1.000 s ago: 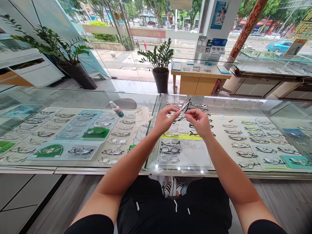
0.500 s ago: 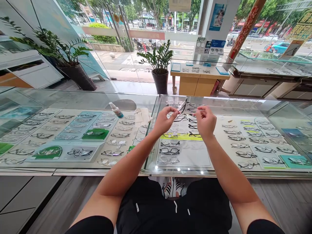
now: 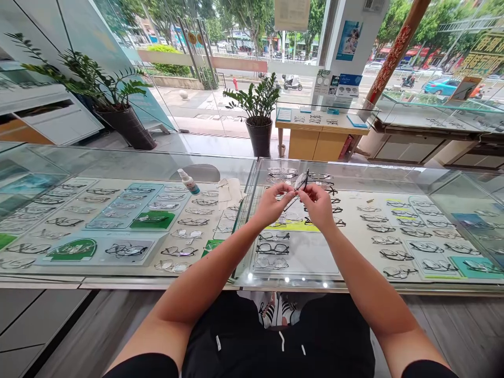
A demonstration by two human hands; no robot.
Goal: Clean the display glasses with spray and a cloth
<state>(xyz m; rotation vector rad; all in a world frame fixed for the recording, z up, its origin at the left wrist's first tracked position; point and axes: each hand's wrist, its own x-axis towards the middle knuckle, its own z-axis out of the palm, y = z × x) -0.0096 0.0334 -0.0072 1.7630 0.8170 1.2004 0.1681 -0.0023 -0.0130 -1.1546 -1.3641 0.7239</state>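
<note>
A pair of dark-framed eyeglasses [image 3: 302,181] is held up over the glass display counter, its lenses tilted and seen almost edge-on. My left hand [image 3: 275,203] pinches the frame between thumb and fingertips from the left. From the right, my right hand [image 3: 317,205] has its thumb and fingers closed on the same frame, and the fingertips of both hands nearly meet. Below, rows of eyeglasses [image 3: 272,248] lie inside the counter, some beside a yellow strip [image 3: 289,227]. My hands and forearms hide part of these rows.
On the counter's left section stand a spray bottle [image 3: 188,181] and a pale folded cloth [image 3: 229,193]. More eyeglasses fill trays on both sides. A potted plant [image 3: 259,137] and a wooden display table [image 3: 315,142] stand beyond, before the window.
My right hand has moved left to the eyeglasses, closing the gap between my hands. My left hand and the eyeglasses have shifted slightly right and down in view.
</note>
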